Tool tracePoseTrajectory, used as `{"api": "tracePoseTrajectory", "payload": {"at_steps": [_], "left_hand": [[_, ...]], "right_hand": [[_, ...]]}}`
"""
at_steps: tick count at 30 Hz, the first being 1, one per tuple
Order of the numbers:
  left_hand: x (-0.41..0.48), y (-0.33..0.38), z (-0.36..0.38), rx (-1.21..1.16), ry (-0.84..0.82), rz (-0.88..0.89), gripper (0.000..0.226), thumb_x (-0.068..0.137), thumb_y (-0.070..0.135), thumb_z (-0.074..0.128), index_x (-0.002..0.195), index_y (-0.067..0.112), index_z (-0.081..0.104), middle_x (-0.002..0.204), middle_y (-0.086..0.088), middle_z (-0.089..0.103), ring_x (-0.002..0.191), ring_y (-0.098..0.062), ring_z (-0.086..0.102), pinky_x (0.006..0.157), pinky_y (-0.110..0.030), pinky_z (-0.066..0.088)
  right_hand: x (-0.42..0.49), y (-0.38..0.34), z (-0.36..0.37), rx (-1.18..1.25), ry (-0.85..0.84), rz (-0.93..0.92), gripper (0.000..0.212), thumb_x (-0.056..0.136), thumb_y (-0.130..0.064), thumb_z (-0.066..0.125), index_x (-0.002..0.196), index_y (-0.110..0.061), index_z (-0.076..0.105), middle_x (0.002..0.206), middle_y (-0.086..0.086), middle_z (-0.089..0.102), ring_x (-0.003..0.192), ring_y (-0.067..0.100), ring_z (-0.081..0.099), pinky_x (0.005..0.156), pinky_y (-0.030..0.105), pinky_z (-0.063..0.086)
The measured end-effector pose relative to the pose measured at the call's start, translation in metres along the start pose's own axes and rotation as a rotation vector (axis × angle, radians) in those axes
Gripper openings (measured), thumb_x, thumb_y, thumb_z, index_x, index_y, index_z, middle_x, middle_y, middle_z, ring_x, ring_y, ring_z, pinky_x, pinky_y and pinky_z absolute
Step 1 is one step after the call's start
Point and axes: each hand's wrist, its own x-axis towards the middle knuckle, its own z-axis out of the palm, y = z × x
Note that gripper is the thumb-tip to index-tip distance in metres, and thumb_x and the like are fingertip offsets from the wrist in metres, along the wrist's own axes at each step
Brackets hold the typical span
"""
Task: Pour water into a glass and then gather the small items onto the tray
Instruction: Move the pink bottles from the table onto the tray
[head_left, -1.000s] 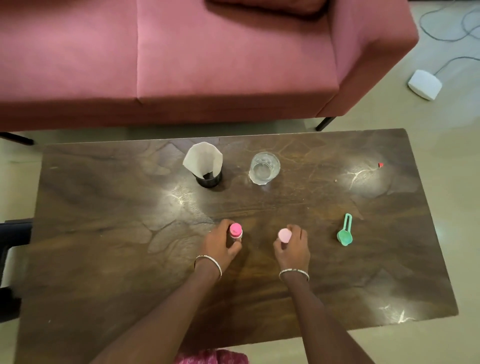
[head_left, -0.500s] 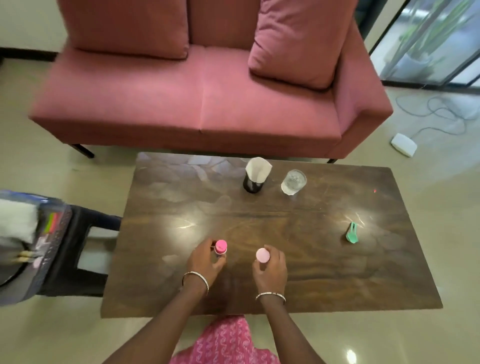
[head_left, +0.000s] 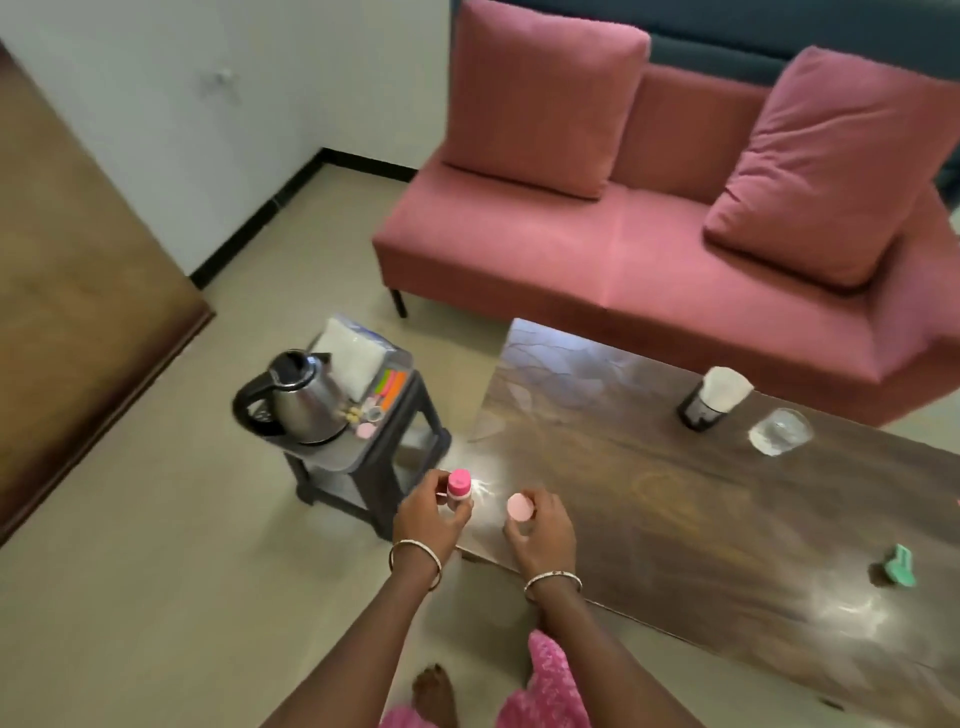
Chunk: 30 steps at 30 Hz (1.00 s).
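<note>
- Tray (head_left: 358, 457) sits on the dark stool (head_left: 410, 441) left of the table (head_left: 675, 509), already crowded by the kettle (head_left: 296, 405); you set items in the bare strip beside it.
- Kettle: likely heavy, rigid; you avoid bumping it.
- Glass (head_left: 779, 438), fragile, stands well clear at the table's far side beside the dark cup (head_left: 701, 408).
- Green scoop (head_left: 898, 566), light, remains on the table.
- Pink-capped bottle (head_left: 459, 488): light, smooth plastic; your left hand (head_left: 431, 519) pinches its body.
- Pink lid (head_left: 520, 506): your right hand (head_left: 543, 535) closes around it.
</note>
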Motion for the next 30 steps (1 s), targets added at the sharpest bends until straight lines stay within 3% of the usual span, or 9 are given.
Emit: {"api": "tracePoseTrajectory", "payload": {"at_steps": [5, 9, 13, 19, 22, 27, 30], "left_hand": [[-0.004, -0.041, -0.061, 0.002, 0.156, -0.127, 0.024, 0.073, 0.037, 0.076, 0.089, 0.028, 0.061, 0.077, 0.012, 0.066, 0.07, -0.012, 0.061, 0.064, -0.023, 0.041], [0.006, -0.067, -0.094, -0.025, 0.243, -0.204, 0.025, 0.074, 0.038, 0.076, 0.09, 0.024, 0.063, 0.082, 0.006, 0.07, 0.076, -0.017, 0.065, 0.067, -0.025, 0.045], [0.034, -0.094, -0.12, 0.002, 0.281, -0.265, 0.026, 0.076, 0.036, 0.075, 0.092, 0.019, 0.063, 0.088, -0.001, 0.072, 0.082, -0.022, 0.067, 0.073, -0.036, 0.054], [0.095, -0.124, -0.143, 0.01, 0.257, -0.337, 0.029, 0.077, 0.033, 0.077, 0.099, 0.018, 0.064, 0.096, -0.002, 0.07, 0.088, -0.021, 0.066, 0.08, -0.038, 0.055], [0.134, -0.138, -0.149, 0.055, 0.211, -0.343, 0.029, 0.077, 0.031, 0.076, 0.099, 0.017, 0.064, 0.096, -0.002, 0.068, 0.086, -0.02, 0.064, 0.078, -0.035, 0.053], [0.189, -0.158, -0.151, 0.137, 0.13, -0.35, 0.028, 0.08, 0.027, 0.073, 0.103, 0.015, 0.064, 0.094, -0.005, 0.061, 0.084, -0.026, 0.063, 0.073, -0.033, 0.05], [0.214, -0.17, -0.146, 0.165, 0.079, -0.366, 0.023, 0.079, 0.025, 0.072, 0.098, 0.017, 0.062, 0.09, -0.002, 0.061, 0.083, -0.024, 0.061, 0.068, -0.028, 0.043]], "right_hand": [[-0.008, -0.045, 0.049, -0.071, -0.161, -0.125, 0.038, 0.078, -0.017, 0.072, 0.114, -0.009, 0.066, 0.111, 0.007, 0.067, 0.105, 0.027, 0.062, 0.093, 0.031, 0.045], [-0.003, -0.075, 0.081, -0.1, -0.237, -0.17, 0.036, 0.079, -0.023, 0.071, 0.114, -0.017, 0.064, 0.108, 0.001, 0.068, 0.101, 0.022, 0.062, 0.087, 0.029, 0.045], [0.019, -0.104, 0.121, -0.119, -0.299, -0.204, 0.034, 0.08, -0.024, 0.072, 0.112, -0.017, 0.064, 0.107, 0.002, 0.069, 0.098, 0.022, 0.063, 0.084, 0.03, 0.048], [0.064, -0.136, 0.176, -0.125, -0.336, -0.161, 0.026, 0.08, -0.023, 0.071, 0.104, -0.017, 0.065, 0.1, 0.003, 0.07, 0.093, 0.025, 0.064, 0.075, 0.03, 0.047], [0.094, -0.15, 0.203, -0.153, -0.342, -0.12, 0.026, 0.08, -0.025, 0.073, 0.104, -0.019, 0.064, 0.1, 0.001, 0.071, 0.093, 0.024, 0.065, 0.071, 0.027, 0.044], [0.134, -0.165, 0.24, -0.179, -0.411, -0.077, 0.029, 0.081, -0.021, 0.073, 0.108, -0.015, 0.064, 0.106, 0.005, 0.065, 0.097, 0.026, 0.062, 0.075, 0.036, 0.051], [0.151, -0.166, 0.26, -0.223, -0.432, -0.036, 0.034, 0.08, -0.022, 0.073, 0.112, -0.017, 0.062, 0.11, 0.004, 0.063, 0.098, 0.023, 0.062, 0.072, 0.028, 0.044]]}}
